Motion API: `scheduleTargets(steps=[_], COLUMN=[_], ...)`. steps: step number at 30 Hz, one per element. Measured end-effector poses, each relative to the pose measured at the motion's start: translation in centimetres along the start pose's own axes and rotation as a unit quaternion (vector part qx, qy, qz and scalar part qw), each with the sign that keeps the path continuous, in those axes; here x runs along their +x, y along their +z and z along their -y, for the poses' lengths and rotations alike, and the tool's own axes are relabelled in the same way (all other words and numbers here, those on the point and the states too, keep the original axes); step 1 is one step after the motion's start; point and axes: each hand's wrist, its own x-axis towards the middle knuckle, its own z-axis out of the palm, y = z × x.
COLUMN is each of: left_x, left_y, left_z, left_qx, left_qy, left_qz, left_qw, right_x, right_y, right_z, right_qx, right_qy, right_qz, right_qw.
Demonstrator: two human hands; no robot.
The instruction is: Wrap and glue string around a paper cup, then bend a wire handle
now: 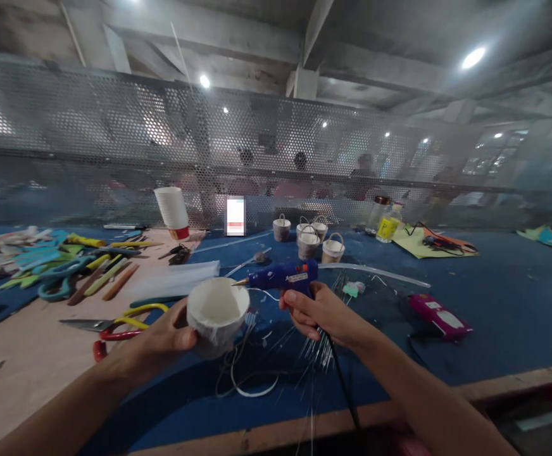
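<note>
A white paper-covered cup (218, 326) is tilted a little toward me, its inside showing. My left hand (174, 332) grips it from the left side, thumb near the front. In my right hand (316, 310) is a blue hot glue gun (283, 276), held by its handle with the fingers wrapped round it. The metal nozzle points left and lies at the cup's right rim; whether it touches I cannot tell. A dark cord (340, 373) runs down from the handle. Below the cup lies a loop of white strip (252, 389) among thin clear threads (321, 351).
Scissors with red and yellow handles (114, 329) lie left of my left hand. Several small handled baskets (308, 242) stand behind the glue gun. At the back are stacked paper cups (170, 206) and a yellow-labelled bottle (388, 227). A magenta box (440, 316) lies to the right.
</note>
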Motion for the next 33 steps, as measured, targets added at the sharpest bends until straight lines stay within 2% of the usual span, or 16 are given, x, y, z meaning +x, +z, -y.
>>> scheduleTargets(steps=[3,8,10,15,21,28,33], left_x=[0.1,0.4,0.5,0.8,0.8,0.9,0.8], left_y=[-0.1,-0.1,-0.3,-0.5,0.2,-0.9,-0.8], left_z=[0.1,0.0,0.2,0.5,-0.5,0.6,0.3], left_qx=[-0.056,-0.017,-0.004,0.019,0.04,0.015,0.011], left_qy=[-0.036,-0.031,-0.029,-0.021,-0.025,-0.013,-0.03], left_qz=[-0.016,-0.058,-0.075,-0.091,-0.099,-0.087,-0.089], left_qw=[0.998,0.998,0.997,0.995,0.994,0.996,0.996], right_x=[-0.1,-0.6,-0.7,-0.7,-0.7,-0.7,-0.7], right_y=[-0.1,-0.5,-0.5,-0.3,-0.2,-0.1,-0.1], right_z=[0.4,0.8,0.8,0.7,0.9,1.2,1.2], right_qx=[-0.043,-0.195,-0.225,-0.209,-0.228,-0.231,-0.233], right_qy=[0.002,0.0,-0.004,-0.016,-0.008,-0.013,-0.008], right_qz=[-0.006,-0.032,-0.045,-0.064,-0.069,-0.074,-0.077], right_qw=[0.999,0.98,0.973,0.976,0.971,0.97,0.969])
